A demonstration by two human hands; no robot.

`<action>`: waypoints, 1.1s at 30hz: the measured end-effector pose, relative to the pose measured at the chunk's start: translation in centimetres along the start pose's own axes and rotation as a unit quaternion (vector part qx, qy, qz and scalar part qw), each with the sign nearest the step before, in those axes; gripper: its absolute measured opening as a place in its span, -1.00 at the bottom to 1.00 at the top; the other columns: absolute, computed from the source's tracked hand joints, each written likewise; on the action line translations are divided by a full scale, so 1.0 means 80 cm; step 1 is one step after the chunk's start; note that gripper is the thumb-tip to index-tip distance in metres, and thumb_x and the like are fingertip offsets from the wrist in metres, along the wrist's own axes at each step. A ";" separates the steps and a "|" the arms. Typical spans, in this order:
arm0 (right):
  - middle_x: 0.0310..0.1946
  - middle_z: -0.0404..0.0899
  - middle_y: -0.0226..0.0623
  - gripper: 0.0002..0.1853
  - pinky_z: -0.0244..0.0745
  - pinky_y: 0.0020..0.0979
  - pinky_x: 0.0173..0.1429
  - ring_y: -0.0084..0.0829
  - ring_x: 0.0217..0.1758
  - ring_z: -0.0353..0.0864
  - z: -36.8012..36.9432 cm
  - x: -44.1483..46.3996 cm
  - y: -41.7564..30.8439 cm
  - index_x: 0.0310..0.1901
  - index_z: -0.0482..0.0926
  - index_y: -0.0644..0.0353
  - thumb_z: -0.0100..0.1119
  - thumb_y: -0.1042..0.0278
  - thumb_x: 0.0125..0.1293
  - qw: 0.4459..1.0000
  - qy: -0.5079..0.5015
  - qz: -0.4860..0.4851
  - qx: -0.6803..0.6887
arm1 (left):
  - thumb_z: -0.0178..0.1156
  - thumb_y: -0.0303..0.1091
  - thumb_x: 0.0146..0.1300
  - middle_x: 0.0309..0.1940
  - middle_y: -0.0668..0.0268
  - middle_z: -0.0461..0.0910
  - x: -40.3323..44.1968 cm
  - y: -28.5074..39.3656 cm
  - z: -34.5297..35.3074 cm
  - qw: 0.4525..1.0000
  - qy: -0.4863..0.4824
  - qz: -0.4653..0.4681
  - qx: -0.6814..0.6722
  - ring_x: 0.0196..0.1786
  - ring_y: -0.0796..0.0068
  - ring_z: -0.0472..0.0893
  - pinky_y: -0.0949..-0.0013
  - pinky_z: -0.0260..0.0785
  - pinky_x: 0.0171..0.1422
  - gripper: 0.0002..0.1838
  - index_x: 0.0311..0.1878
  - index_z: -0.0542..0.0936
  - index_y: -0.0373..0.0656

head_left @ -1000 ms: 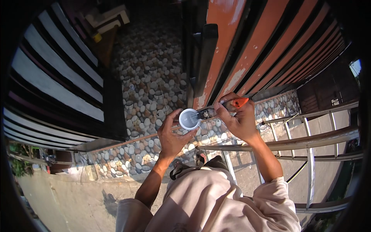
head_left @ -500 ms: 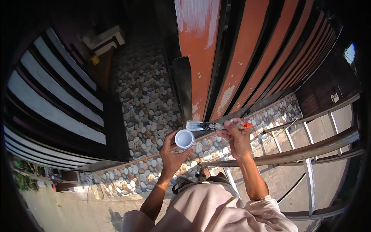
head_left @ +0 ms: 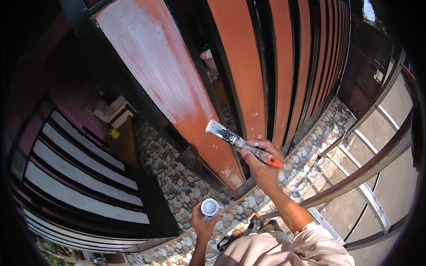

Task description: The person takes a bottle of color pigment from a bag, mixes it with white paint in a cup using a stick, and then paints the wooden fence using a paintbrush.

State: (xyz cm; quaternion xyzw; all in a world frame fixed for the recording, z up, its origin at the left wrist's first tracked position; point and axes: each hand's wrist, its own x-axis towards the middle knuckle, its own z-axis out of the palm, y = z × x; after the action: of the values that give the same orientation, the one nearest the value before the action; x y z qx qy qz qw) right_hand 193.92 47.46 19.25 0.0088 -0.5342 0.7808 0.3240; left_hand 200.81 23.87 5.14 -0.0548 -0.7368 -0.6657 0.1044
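My right hand [head_left: 262,163] grips a paintbrush [head_left: 239,142] by its handle, which ends in an orange tip. White paint coats the bristles, and dark smears cover the ferrule. The bristles are close to an orange slat [head_left: 199,137] of the fence; whether they touch it I cannot tell. Streaky whitish paint covers the slat's upper part, while its lower part is orange with chipped spots. Lower down, my left hand [head_left: 203,224] is wrapped round a small white paint tub [head_left: 211,207], held upright with pale paint inside.
More orange slats [head_left: 242,66] with black gaps run off to the right. Pebbled paving [head_left: 306,150] borders the fence. A metal railing [head_left: 359,173] stands at my right. White-and-black slats [head_left: 84,186] form a panel on the left.
The paintbrush has gone from the tub's rim up toward the orange slat. The tub now sits lower in view. My view has turned, showing more of the whitish painted part.
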 end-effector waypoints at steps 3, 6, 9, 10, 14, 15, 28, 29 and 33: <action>-0.20 0.66 -0.20 -0.78 0.59 -0.50 -0.06 -0.49 -0.19 0.68 0.028 0.009 -0.009 -0.14 0.59 0.33 0.39 0.61 0.19 0.986 -0.002 -0.152 -0.071 | 0.59 -0.47 -0.09 0.01 0.16 0.58 0.014 0.002 -0.010 1.000 -0.011 0.011 0.006 0.03 0.39 0.63 0.34 0.51 0.13 -0.26 0.17 0.41 -0.34; -0.23 0.68 -0.20 -0.79 0.56 -0.52 -0.12 -0.49 -0.21 0.69 0.041 0.014 -0.004 -0.18 0.64 0.32 0.42 0.60 0.13 0.971 0.000 -0.213 -0.106 | 0.59 -0.49 -0.10 0.01 0.15 0.58 0.022 0.000 -0.024 1.000 -0.020 0.006 0.019 0.03 0.39 0.63 0.34 0.51 0.13 -0.25 0.18 0.40 -0.34; -0.29 0.68 -0.17 -0.77 0.57 -0.51 -0.19 -0.41 -0.26 0.72 0.034 0.002 0.011 -0.21 0.68 0.29 0.43 0.59 0.04 0.949 -0.008 -0.275 -0.155 | 0.58 -0.50 -0.12 0.02 0.14 0.58 0.031 -0.003 -0.032 0.999 -0.024 0.005 0.024 0.03 0.38 0.63 0.33 0.51 0.13 -0.24 0.18 0.39 -0.34; -0.31 0.68 -0.17 -0.77 0.58 -0.50 -0.21 -0.41 -0.29 0.72 0.024 -0.008 0.018 -0.22 0.68 0.28 0.43 0.58 0.03 0.949 -0.026 -0.248 -0.195 | 0.58 -0.51 -0.12 0.03 0.14 0.58 0.031 -0.005 -0.034 1.000 -0.022 0.002 0.020 0.03 0.38 0.63 0.33 0.51 0.13 -0.23 0.19 0.39 -0.34; -0.36 0.68 -0.18 -0.79 0.57 -0.49 -0.30 -0.40 -0.36 0.71 0.007 -0.023 0.030 -0.27 0.68 0.29 0.45 0.56 0.01 0.938 -0.033 -0.241 -0.246 | 0.59 -0.50 -0.13 0.03 0.14 0.57 0.033 -0.021 -0.044 1.000 -0.029 0.001 -0.002 0.04 0.37 0.62 0.33 0.51 0.13 -0.22 0.18 0.39 -0.34; -0.37 0.68 -0.16 -0.82 0.57 -0.48 -0.31 -0.39 -0.36 0.71 0.009 -0.023 0.022 -0.30 0.67 0.31 0.45 0.57 0.03 0.935 -0.025 -0.249 -0.252 | 0.59 -0.50 -0.13 0.03 0.14 0.57 0.033 -0.022 -0.046 1.000 -0.030 -0.001 0.000 0.05 0.37 0.62 0.32 0.51 0.13 -0.22 0.18 0.39 -0.33; -0.39 0.69 -0.23 -0.85 0.51 -0.53 -0.38 -0.49 -0.42 0.69 0.120 0.118 -0.152 -0.26 0.68 0.32 0.41 0.53 0.11 0.858 -0.034 -0.459 -0.228 | 0.56 -0.57 -0.13 0.05 0.14 0.56 0.034 -0.015 -0.054 0.999 -0.026 -0.001 -0.037 0.08 0.34 0.61 0.29 0.51 0.18 -0.22 0.19 0.37 -0.31; -0.41 0.68 -0.24 -0.86 0.50 -0.54 -0.39 -0.50 -0.44 0.67 0.128 0.126 -0.164 -0.28 0.68 0.32 0.40 0.52 0.11 0.849 -0.029 -0.480 -0.219 | 0.55 -0.59 -0.13 0.05 0.14 0.56 0.035 -0.015 -0.054 0.998 -0.025 -0.005 -0.048 0.08 0.34 0.61 0.28 0.51 0.19 -0.23 0.19 0.37 -0.32; -0.47 0.68 -0.27 -0.87 0.47 -0.55 -0.42 -0.54 -0.47 0.65 0.153 0.158 -0.196 -0.33 0.68 0.34 0.42 0.50 0.09 0.844 -0.030 -0.516 -0.141 | 0.54 -0.63 -0.14 0.03 0.12 0.56 0.035 -0.017 -0.054 0.999 -0.013 -0.004 -0.039 0.09 0.33 0.61 0.29 0.52 0.18 -0.23 0.18 0.37 -0.34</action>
State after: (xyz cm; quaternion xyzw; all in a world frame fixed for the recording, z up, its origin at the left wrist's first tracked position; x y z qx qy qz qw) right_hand 187.93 46.87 42.06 0.2608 -0.5665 0.4159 0.6618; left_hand 198.14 19.24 4.84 -0.0645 -0.7120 -0.6934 0.0898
